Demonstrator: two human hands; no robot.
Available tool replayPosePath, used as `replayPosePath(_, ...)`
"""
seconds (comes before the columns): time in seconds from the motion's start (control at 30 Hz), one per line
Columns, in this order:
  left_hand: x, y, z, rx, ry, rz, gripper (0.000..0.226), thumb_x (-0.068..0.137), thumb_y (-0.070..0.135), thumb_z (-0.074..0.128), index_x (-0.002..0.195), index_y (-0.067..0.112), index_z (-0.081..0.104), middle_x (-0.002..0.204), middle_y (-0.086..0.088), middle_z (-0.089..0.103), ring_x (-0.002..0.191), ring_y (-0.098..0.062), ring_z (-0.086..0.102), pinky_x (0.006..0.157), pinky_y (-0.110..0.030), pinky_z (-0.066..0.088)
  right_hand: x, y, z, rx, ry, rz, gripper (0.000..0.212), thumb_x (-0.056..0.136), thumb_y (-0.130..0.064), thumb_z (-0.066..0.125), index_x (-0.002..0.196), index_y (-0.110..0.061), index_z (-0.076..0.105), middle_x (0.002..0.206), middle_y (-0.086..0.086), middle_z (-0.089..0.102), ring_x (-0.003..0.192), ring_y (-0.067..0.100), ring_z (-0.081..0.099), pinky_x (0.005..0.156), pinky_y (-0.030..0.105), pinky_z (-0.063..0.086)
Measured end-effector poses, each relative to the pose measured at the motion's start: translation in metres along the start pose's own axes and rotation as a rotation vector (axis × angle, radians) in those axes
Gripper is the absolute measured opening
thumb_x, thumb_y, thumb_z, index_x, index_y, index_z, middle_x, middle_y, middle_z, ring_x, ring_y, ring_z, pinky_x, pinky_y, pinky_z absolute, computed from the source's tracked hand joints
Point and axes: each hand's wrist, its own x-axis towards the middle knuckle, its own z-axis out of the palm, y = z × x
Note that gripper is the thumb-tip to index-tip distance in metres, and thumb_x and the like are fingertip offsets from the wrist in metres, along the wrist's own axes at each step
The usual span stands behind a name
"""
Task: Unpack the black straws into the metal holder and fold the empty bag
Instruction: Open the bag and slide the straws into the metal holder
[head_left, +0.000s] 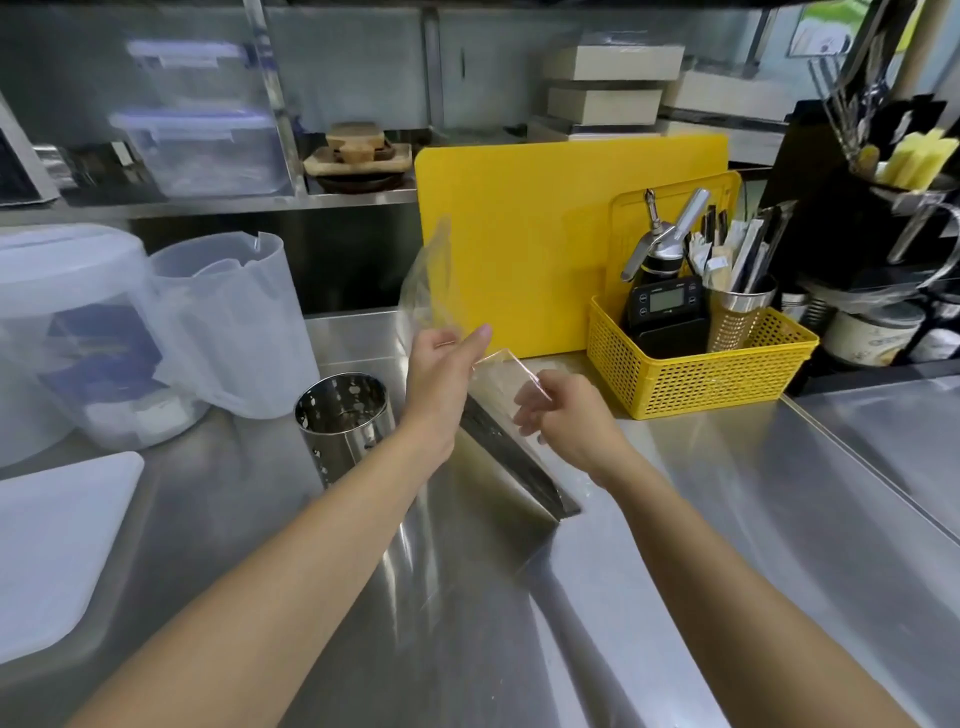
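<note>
A bundle of black straws (519, 462) lies slanted on the steel counter (727, 519) under my hands. A clear plastic bag (431, 291) rises from the bundle. Whether the straws' lower ends sit inside it I cannot tell. My left hand (441, 379) grips the raised upper part of the bag. My right hand (566, 415) pinches the bag's edge near its mouth, just above the straws. The perforated metal holder (343, 415) stands upright to the left of my left forearm and looks empty.
A yellow cutting board (545, 234) leans at the back. A yellow basket (701, 374) holding a timer, a whipper and a cup of utensils stands at the right. Translucent plastic jugs (234, 322) and a white board (52, 545) stand at the left.
</note>
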Motion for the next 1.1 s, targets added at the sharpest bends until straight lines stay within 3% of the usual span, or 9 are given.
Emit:
replayPosePath(0.17, 0.0, -0.003, -0.008, 0.015, 0.017, 0.122, 0.049, 0.08, 0.024, 0.067, 0.12, 0.008, 0.044, 0.114, -0.003, 0.053, 0.109, -0.017, 0.053, 0.093, -0.025, 0.04, 0.004, -0.005, -0.021, 0.046, -0.014, -0.113, 0.029, 0.073, 0.019, 0.035, 0.089, 0.008, 0.057, 0.073, 0.007, 0.059, 0.065, 0.017, 0.057, 0.053, 0.012, 0.043)
replayPosePath(0.27, 0.005, -0.011, -0.018, 0.37, 0.02, 0.478, 0.068, 0.074, 0.01, 0.072, 0.127, 0.013, 0.031, 0.129, -0.007, 0.04, 0.121, -0.021, 0.042, 0.104, -0.033, 0.036, 0.009, -0.007, -0.033, 0.061, -0.031, -0.153, 0.034, 0.072, 0.021, 0.037, 0.074, -0.007, 0.057, 0.07, 0.006, 0.059, 0.065, 0.019, 0.055, 0.062, 0.022, 0.046)
replayPosePath(0.43, 0.014, -0.013, -0.02, 1.108, -0.102, 1.07, 0.101, 0.063, 0.039, 0.078, 0.137, 0.037, 0.008, 0.149, -0.001, 0.004, 0.139, -0.024, 0.004, 0.111, -0.044, -0.001, 0.011, -0.011, -0.041, 0.004, -0.112, -0.199, 0.03, 0.078, 0.016, 0.042, 0.074, -0.009, 0.058, 0.066, 0.005, 0.059, 0.066, 0.019, 0.055, 0.068, 0.029, 0.046)
replayPosePath(0.57, 0.022, -0.01, -0.012, 1.193, -0.065, 1.255, 0.039, 0.075, 0.037, 0.062, 0.112, 0.026, 0.059, 0.129, 0.003, 0.055, 0.133, -0.019, 0.027, 0.108, -0.041, -0.007, 0.012, -0.014, -0.037, 0.018, -0.159, -0.219, 0.025, 0.08, 0.01, 0.053, 0.075, -0.013, 0.062, 0.069, 0.005, 0.063, 0.069, 0.016, 0.058, 0.071, 0.027, 0.046)
replayPosePath(0.63, 0.025, -0.007, -0.011, 1.144, -0.02, 1.261, 0.008, 0.079, 0.028, 0.061, 0.08, 0.024, 0.067, 0.095, 0.009, 0.071, 0.119, -0.016, 0.05, 0.107, -0.042, 0.001, 0.013, -0.014, -0.037, 0.039, -0.151, -0.201, 0.012, 0.081, -0.003, 0.066, 0.079, -0.014, 0.065, 0.077, 0.003, 0.068, 0.076, 0.019, 0.062, 0.075, 0.03, 0.046)
replayPosePath(0.77, 0.029, 0.001, -0.014, 1.116, 0.075, 1.139, 0.022, 0.082, 0.034, 0.053, 0.07, 0.022, 0.067, 0.079, 0.011, 0.07, 0.104, -0.021, 0.062, 0.104, -0.041, 0.004, 0.011, -0.012, -0.047, 0.029, -0.168, -0.128, 0.032, 0.071, -0.018, 0.078, 0.099, -0.012, 0.065, 0.094, 0.004, 0.069, 0.092, 0.023, 0.063, 0.081, 0.031, 0.048)
replayPosePath(0.87, 0.032, 0.008, -0.013, 1.117, 0.102, 1.055, 0.019, 0.084, 0.033, 0.057, 0.073, 0.021, 0.067, 0.081, 0.008, 0.07, 0.104, -0.022, 0.059, 0.105, -0.043, 0.001, 0.007, -0.007, -0.053, -0.026, -0.229, -0.091, 0.037, 0.072, -0.017, 0.077, 0.105, -0.012, 0.063, 0.098, 0.001, 0.067, 0.094, 0.019, 0.063, 0.084, 0.031, 0.049)
replayPosePath(1.0, 0.032, 0.013, -0.006, 1.067, 0.084, 1.033, 0.017, 0.083, 0.033, 0.06, 0.077, 0.02, 0.069, 0.09, 0.006, 0.07, 0.111, -0.022, 0.055, 0.106, -0.045, 0.001, 0.013, 0.001, -0.046, -0.115, -0.057, -0.133, 0.009, 0.082, -0.007, 0.067, 0.083, -0.015, 0.065, 0.077, -0.008, 0.065, 0.073, 0.009, 0.059, 0.066, 0.021, 0.045)
replayPosePath(1.1, 0.037, 0.011, -0.009, 1.042, 0.138, 1.088, 0.034, 0.077, 0.044, 0.061, 0.106, 0.027, 0.061, 0.125, -0.002, 0.057, 0.127, -0.025, 0.039, 0.107, -0.041, 0.003, 0.018, 0.002, -0.046, -0.013, 0.059, -0.141, 0.01, 0.083, -0.001, 0.061, 0.077, -0.007, 0.066, 0.067, -0.002, 0.064, 0.056, -0.001, 0.052, 0.057, 0.014, 0.042)
